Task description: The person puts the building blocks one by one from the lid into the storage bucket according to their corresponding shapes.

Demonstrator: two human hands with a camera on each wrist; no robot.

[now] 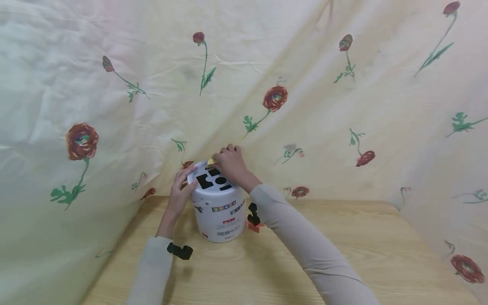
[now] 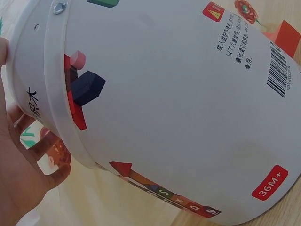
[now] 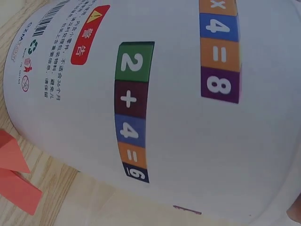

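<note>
A white plastic bucket stands on the wooden table; its lid has black shape holes. My left hand rests against the bucket's left rim, fingers on the lid edge. My right hand reaches over the lid's far edge and pinches a small yellow block above it. The left wrist view fills with the bucket wall and my palm. In the right wrist view, printed number blocks on the bucket dominate.
An orange-red block lies on the table right of the bucket, seen also as orange pieces in the right wrist view. Flowered cloth hangs close behind and on both sides. The table stretches toward me.
</note>
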